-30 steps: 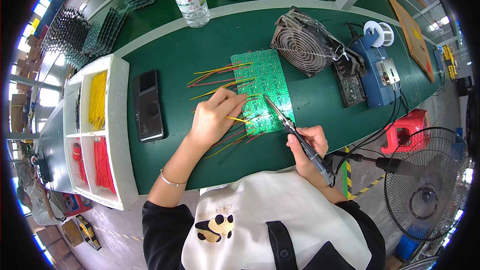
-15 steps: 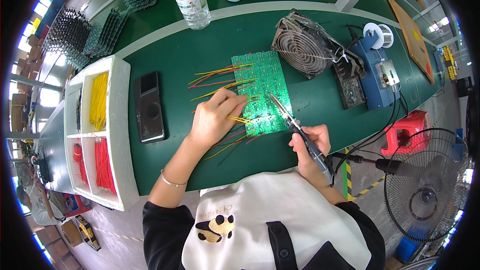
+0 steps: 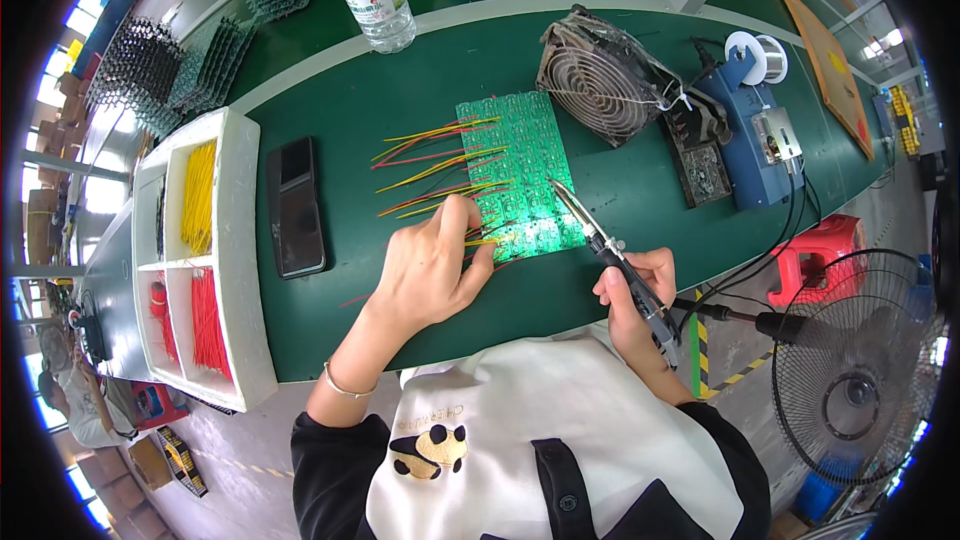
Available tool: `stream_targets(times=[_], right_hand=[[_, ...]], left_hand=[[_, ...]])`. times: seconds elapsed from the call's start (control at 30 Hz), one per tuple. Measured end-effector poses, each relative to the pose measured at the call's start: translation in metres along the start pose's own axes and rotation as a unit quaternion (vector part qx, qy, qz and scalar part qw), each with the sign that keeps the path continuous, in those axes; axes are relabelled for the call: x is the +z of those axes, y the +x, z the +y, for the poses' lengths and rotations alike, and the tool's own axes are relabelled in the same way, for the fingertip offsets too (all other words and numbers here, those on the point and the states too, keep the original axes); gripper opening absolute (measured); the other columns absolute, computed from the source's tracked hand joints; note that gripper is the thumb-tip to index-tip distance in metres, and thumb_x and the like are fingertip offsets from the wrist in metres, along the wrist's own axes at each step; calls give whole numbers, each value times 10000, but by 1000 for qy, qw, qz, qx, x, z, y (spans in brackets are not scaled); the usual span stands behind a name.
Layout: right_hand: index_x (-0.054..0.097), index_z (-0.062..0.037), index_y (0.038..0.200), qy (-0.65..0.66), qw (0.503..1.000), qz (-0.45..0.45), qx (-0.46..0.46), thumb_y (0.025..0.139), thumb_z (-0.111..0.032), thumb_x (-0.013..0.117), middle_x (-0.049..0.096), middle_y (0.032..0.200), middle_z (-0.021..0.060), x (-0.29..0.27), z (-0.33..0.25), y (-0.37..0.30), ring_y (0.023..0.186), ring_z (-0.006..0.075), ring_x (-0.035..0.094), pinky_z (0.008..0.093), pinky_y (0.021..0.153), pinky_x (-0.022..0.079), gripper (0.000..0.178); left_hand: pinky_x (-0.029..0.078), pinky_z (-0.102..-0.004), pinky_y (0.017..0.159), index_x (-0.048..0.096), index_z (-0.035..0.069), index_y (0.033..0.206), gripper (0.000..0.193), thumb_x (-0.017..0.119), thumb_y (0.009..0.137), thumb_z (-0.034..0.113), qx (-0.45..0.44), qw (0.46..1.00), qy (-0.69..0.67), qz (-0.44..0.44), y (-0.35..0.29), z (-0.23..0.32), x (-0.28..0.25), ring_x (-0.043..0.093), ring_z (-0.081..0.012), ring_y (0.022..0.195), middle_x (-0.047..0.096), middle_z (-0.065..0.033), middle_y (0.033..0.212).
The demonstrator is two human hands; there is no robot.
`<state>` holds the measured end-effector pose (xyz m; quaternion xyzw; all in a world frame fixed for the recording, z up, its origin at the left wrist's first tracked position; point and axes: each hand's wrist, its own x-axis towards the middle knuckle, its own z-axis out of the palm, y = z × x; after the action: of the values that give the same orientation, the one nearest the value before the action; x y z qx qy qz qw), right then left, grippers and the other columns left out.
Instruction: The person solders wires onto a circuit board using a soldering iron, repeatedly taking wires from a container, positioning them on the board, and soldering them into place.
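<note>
The green circuit board panel point(image 3: 530, 145) lies on the green bench, with thin yellow, red and dark wires point(image 3: 420, 170) sticking out from its left side. At the panel's lower left corner, my left hand point(image 3: 425, 265) has its thumb and bent index finger closed around the wire ends; the exact contact is partly hidden. A red wire shows beyond the left wrist. My right hand point(image 3: 638, 290) is closed around a soldering iron point(image 3: 612, 255). Its metal tip points up and left, over the panel's right part, and I cannot tell whether it touches.
A white foam tray point(image 3: 245, 270) with yellow and red wires and a black phone point(image 3: 297, 208) are on the left. Behind stand a water bottle point(image 3: 375, 0) and a dusty fan point(image 3: 600, 85). A blue soldering station point(image 3: 745, 155) with a solder spool point(image 3: 768, 62) stands right.
My left hand has shifted down along the panel's left side, its thumb now farther from the index finger. The right hand and soldering iron have moved slightly right and down. The view has shifted slightly.
</note>
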<state>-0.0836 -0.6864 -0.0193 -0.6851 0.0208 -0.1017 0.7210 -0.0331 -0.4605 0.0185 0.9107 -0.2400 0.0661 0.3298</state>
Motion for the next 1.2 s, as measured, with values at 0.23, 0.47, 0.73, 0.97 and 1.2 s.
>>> stream_targets(times=[0.23, 0.47, 0.73, 0.97, 1.2], right_hand=[[415, -24, 943, 18, 999, -37, 30, 804, -24, 616, 580, 769, 85, -11, -2, -8, 620, 88, 563, 202, 541, 445, 245], [426, -10, 936, 12, 998, -51, 47, 798, 11, 610, 590, 758, 97, -9, -4, -12, 617, 80, 553, 191, 551, 438, 231], [433, 9, 912, -22, 997, -73, 11, 800, 14, 607, 591, 683, 83, -7, -2, -11, 566, 51, 516, 178, 507, 398, 207], [440, 20, 893, -25, 997, -73, -18, 799, 11, 612, 588, 669, 68, -5, 6, -11, 562, 21, 484, 161, 489, 365, 196], [440, 22, 890, -38, 996, -74, -26, 800, 6, 612, 582, 645, 57, -5, 6, -11, 543, 18, 479, 159, 471, 356, 194]], left_hand=[[411, -354, 469, 426, -11, 851, 110, 523, 801, -22, 27, 1000, 12, -7, 3, -13, 17, 531, -283, 564, 518, -111, 748], [454, -327, 455, 486, 21, 815, 122, 602, 779, 8, 13, 998, -8, 54, 3, -24, 33, 561, -256, 561, 536, -81, 788], [458, -338, 445, 499, 25, 838, 106, 594, 790, 24, 32, 997, -22, 67, 0, -28, 33, 560, -267, 554, 536, -71, 794], [463, -343, 455, 503, 26, 816, 93, 592, 789, 23, 24, 998, -21, 63, 0, -29, 33, 560, -266, 560, 536, -70, 788], [473, -340, 463, 502, 24, 811, 95, 594, 791, 28, 26, 998, -19, 63, 1, -28, 33, 564, -267, 562, 537, -73, 782]])
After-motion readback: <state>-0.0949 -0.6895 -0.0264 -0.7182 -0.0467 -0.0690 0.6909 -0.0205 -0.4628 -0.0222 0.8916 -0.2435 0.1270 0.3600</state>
